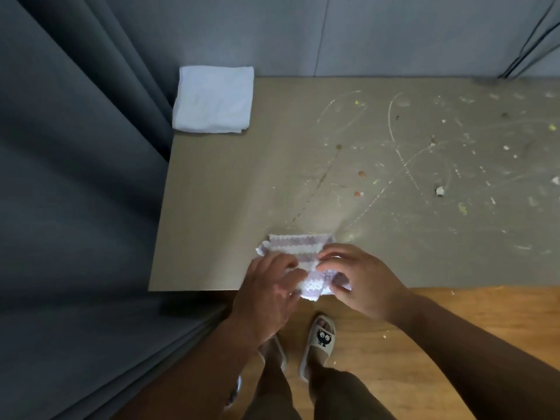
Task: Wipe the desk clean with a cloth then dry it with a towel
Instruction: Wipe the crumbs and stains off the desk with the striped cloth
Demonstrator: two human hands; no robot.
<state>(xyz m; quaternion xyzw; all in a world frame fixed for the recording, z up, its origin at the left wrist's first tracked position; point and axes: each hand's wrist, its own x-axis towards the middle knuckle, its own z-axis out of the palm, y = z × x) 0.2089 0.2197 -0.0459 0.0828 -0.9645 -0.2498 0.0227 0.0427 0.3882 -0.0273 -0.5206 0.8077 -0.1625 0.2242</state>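
Note:
A small white-and-purple striped cloth (298, 248) lies at the front edge of the beige desk (230, 189), partly hanging over it. My left hand (268, 291) grips the cloth's left side. My right hand (360, 278) pinches its right side with curled fingers. A folded white towel (213, 100) sits at the desk's back left corner. The right half of the desk is smeared with white streaks and dotted with crumbs and bits (439, 189).
A dark grey curtain (75, 192) hangs along the desk's left side. A grey wall stands behind, with black cables (533, 37) at the back right. Below the desk edge are a wooden floor (454, 322) and my feet in slippers (319, 338).

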